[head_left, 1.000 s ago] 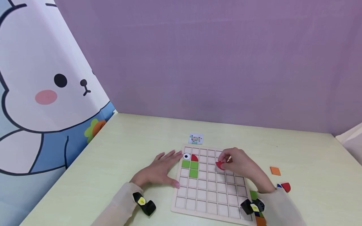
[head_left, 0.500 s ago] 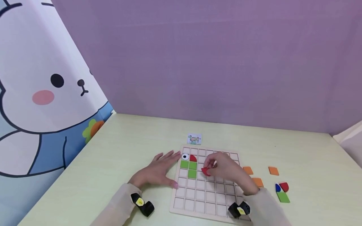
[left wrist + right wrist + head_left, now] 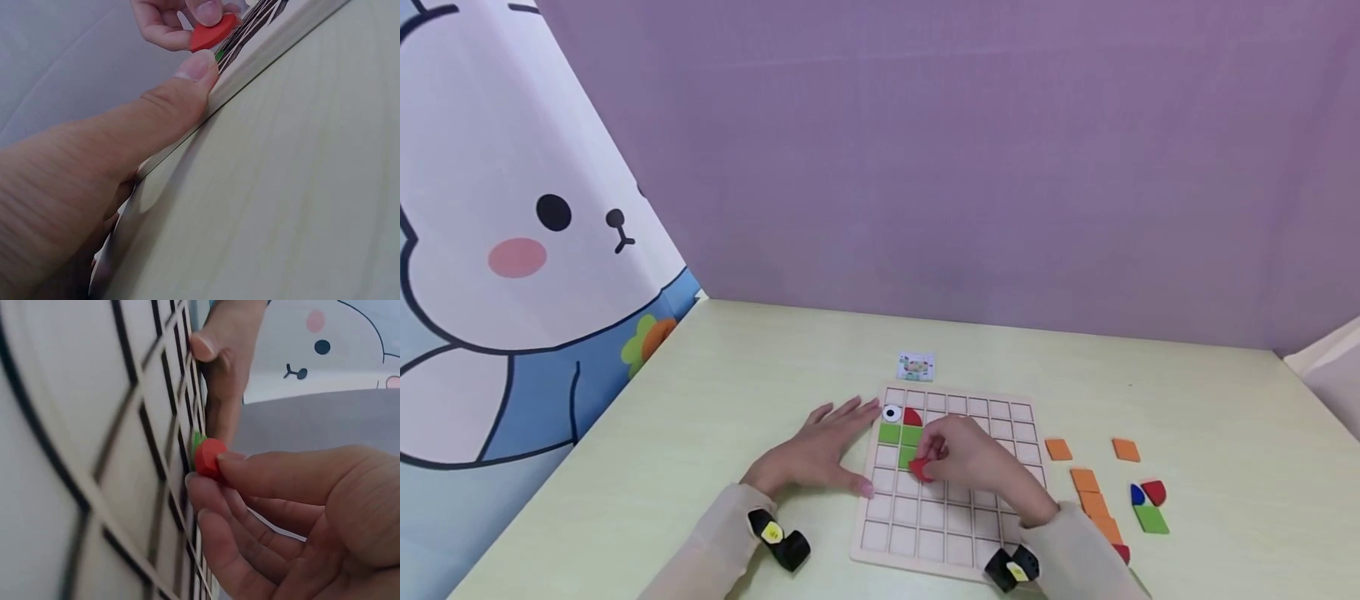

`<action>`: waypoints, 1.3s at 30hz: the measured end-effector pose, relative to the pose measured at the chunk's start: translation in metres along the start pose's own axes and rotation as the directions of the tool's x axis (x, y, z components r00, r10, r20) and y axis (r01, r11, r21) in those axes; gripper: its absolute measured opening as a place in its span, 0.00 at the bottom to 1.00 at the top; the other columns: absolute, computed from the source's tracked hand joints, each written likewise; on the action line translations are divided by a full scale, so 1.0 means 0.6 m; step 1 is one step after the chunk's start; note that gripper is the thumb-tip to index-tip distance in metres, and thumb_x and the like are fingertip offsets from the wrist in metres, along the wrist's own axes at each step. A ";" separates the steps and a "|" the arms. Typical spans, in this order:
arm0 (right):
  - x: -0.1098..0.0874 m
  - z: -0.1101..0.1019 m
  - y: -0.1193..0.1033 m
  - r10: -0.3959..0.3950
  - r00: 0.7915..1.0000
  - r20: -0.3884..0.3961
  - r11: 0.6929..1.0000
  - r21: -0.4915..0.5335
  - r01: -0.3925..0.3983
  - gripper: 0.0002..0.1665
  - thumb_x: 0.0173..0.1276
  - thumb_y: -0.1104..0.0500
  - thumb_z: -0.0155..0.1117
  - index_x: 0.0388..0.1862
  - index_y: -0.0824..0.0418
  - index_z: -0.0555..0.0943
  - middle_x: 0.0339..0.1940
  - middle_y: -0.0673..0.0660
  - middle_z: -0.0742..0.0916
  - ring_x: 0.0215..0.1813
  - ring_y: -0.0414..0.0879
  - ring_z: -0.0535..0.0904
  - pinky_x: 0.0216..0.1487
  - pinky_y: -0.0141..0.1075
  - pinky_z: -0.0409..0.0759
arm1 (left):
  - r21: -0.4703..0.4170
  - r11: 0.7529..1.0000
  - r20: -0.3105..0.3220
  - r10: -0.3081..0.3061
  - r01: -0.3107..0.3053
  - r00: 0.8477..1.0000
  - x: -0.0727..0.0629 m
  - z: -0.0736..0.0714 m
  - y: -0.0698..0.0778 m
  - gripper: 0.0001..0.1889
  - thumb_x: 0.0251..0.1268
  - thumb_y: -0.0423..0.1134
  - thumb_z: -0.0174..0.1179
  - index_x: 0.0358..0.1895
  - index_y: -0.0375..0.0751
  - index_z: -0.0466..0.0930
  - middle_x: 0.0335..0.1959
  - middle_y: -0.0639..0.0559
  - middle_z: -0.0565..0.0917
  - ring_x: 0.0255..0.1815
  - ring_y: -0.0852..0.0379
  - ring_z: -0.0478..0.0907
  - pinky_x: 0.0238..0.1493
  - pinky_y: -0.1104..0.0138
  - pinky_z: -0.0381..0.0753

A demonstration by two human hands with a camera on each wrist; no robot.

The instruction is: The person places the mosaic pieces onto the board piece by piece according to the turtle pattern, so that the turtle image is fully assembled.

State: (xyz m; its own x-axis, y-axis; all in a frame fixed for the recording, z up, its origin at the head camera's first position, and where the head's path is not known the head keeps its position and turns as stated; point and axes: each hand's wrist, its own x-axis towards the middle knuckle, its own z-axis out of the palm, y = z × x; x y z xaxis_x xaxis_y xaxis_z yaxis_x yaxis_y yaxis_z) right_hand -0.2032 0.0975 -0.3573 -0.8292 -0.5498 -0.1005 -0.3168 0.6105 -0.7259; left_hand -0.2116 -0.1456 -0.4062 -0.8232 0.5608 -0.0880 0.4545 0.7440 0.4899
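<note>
A wooden grid board (image 3: pixel 955 546) lies on the table with square cells. Near its far left corner sit a white eye tile (image 3: pixel 891 413), a red quarter-circle tile (image 3: pixel 912 417) and several green square tiles (image 3: pixel 890 433). My right hand (image 3: pixel 966 454) pinches another red tile (image 3: pixel 919 469) between thumb and fingers, low over the board just at the nearest green tile. In the right wrist view this red tile (image 3: pixel 210 457) is held at its edge. My left hand (image 3: pixel 820 450) lies with fingers spread, thumb and fingertips at the board's left edge.
Right of the board lie several orange square tiles (image 3: pixel 1085 480), a blue tile (image 3: pixel 1137 495), a red quarter-circle (image 3: pixel 1154 492) and a green tile (image 3: pixel 1151 519). A small picture card (image 3: pixel 916 367) lies beyond the board. A purple cloth (image 3: pixel 955 167) stands behind the table.
My right hand has carried the red tile leftward and nearer across the board, to beside the green tiles. More orange tiles at right have come into sight. The left hand stays put.
</note>
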 end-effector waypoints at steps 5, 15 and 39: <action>0.002 0.012 -0.005 -0.002 1.000 0.024 1.000 0.015 0.002 0.06 0.55 0.69 0.69 0.28 0.60 0.82 0.25 0.50 0.81 0.29 0.43 0.75 0.29 0.31 0.74 | 0.002 1.000 -0.002 0.005 -0.005 1.000 0.000 -0.001 0.000 0.57 0.46 0.69 0.64 0.77 0.50 0.46 0.78 0.57 0.47 0.79 0.50 0.38 0.75 0.46 0.36; 0.001 0.023 -0.007 0.018 1.000 -0.005 1.000 0.007 -0.018 0.04 0.55 0.68 0.69 0.27 0.61 0.83 0.21 0.48 0.81 0.26 0.41 0.73 0.26 0.30 0.72 | -0.004 1.000 -0.001 0.017 -0.017 1.000 -0.001 -0.003 0.000 0.56 0.47 0.68 0.64 0.77 0.49 0.47 0.78 0.56 0.48 0.79 0.49 0.38 0.74 0.45 0.37; -0.005 0.033 -0.017 -0.005 0.999 -0.044 0.997 -0.074 0.002 0.10 0.48 0.65 0.76 0.22 0.59 0.80 0.18 0.47 0.78 0.23 0.41 0.71 0.25 0.28 0.67 | 0.002 1.000 0.002 0.013 -0.013 1.000 0.000 -0.001 0.001 0.56 0.47 0.68 0.64 0.77 0.49 0.47 0.78 0.56 0.48 0.79 0.49 0.38 0.74 0.45 0.37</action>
State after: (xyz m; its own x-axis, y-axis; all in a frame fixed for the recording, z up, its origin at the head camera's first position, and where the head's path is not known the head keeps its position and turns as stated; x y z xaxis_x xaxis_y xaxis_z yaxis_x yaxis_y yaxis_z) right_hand -0.1885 0.0816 -0.3627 -0.8468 -0.5276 -0.0668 -0.3519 0.6500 -0.6736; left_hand -0.2118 -0.1454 -0.4053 -0.8164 0.5715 -0.0830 0.4662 0.7371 0.4893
